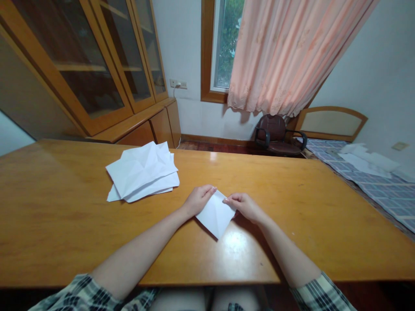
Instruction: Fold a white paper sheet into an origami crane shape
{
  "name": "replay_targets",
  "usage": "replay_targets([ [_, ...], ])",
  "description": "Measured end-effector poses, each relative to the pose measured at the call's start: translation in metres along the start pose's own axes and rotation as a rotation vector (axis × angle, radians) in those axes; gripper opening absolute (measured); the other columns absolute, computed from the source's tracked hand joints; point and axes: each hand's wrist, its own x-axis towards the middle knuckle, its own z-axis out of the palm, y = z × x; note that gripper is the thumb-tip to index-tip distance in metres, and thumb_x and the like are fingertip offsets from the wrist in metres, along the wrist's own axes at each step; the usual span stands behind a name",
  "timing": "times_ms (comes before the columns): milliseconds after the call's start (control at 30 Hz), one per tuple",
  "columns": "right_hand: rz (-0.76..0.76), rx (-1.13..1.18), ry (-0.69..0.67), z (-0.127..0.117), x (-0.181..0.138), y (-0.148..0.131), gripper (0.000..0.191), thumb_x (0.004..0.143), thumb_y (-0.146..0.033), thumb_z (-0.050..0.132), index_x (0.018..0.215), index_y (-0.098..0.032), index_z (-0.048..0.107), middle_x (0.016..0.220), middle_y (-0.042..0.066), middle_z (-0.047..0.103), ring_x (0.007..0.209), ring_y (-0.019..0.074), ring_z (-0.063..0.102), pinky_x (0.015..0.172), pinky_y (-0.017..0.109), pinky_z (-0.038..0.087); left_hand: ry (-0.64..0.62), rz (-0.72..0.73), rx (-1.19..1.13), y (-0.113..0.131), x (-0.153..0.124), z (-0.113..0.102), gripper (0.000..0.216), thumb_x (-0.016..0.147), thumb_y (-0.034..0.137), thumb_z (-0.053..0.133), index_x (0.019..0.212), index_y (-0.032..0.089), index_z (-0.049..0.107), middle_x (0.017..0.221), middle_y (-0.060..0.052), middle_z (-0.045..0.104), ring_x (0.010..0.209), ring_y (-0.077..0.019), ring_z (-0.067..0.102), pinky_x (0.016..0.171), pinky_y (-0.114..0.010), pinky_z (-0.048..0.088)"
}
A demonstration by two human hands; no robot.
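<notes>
Between my hands is a folded white sheet of paper (216, 216), roughly square, with one corner pointing toward me and crease lines across it. My left hand (198, 200) grips its upper left edge, thumb on top near the far corner. On the right side, my right hand (244, 206) pinches the edge between thumb and fingers; some of those fingers are hidden under the paper. The paper is at or just above the wooden table (275, 185).
A stack of creased white papers (142, 170) lies on the table to the left. Beyond the table stand a glass-door cabinet (106, 86), a brown armchair (275, 134) and a bed (372, 181) with white papers on it. A pink curtain (285, 52) hangs by the window.
</notes>
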Motion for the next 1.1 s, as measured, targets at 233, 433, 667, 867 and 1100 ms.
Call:
replay_targets([
  [233,-0.106,-0.018,0.1,-0.004,0.007,0.01,0.044,0.069,-0.057,0.065,0.066,-0.014,0.06,0.05,-0.002,0.055,0.043,0.0089,0.049,0.043,0.021,0.038,-0.008,-0.062,-0.052,-0.013,0.002,0.0,0.045,0.088,0.051,0.04,0.076,0.014,0.063,0.064,0.001,0.056,0.059,-0.0126,0.049,0.052,-0.021,0.032],
  [433,-0.113,0.034,0.149,-0.008,0.011,0.015,0.043,0.07,-0.057,0.065,0.068,-0.014,0.061,0.053,-0.001,0.059,0.044,0.0098,0.052,0.043,0.021,0.041,0.036,-0.031,0.012,-0.012,0.003,-0.003,0.043,0.089,0.048,0.041,0.07,0.014,0.061,0.062,0.0,0.055,0.06,-0.0129,0.05,0.053,-0.021,0.033],
  [667,-0.093,0.109,0.168,-0.01,0.01,0.011,0.041,0.066,-0.054,0.07,0.071,-0.014,0.061,0.051,0.0,0.06,0.042,0.01,0.054,0.044,0.021,0.043,0.096,-0.067,-0.132,-0.016,0.006,-0.004,0.045,0.086,0.052,0.044,0.072,0.013,0.062,0.063,0.0,0.056,0.058,-0.012,0.05,0.051,-0.02,0.035],
  [867,-0.147,0.08,0.224,-0.014,0.007,0.006,0.04,0.069,-0.053,0.068,0.068,-0.014,0.061,0.05,0.0,0.06,0.042,0.0096,0.053,0.043,0.021,0.043,-0.036,-0.212,-0.225,-0.023,0.004,-0.006,0.046,0.083,0.059,0.045,0.081,0.015,0.06,0.051,0.004,0.05,0.037,-0.0086,0.044,0.035,-0.018,0.029],
  [1100,-0.119,0.114,0.273,-0.019,0.009,0.007,0.042,0.066,-0.054,0.071,0.071,-0.013,0.063,0.057,0.003,0.064,0.044,0.0108,0.056,0.043,0.021,0.045,0.021,-0.266,-0.291,-0.018,0.005,-0.009,0.043,0.081,0.054,0.05,0.08,0.013,0.063,0.039,0.007,0.042,0.033,-0.0071,0.039,0.034,-0.017,0.028],
])
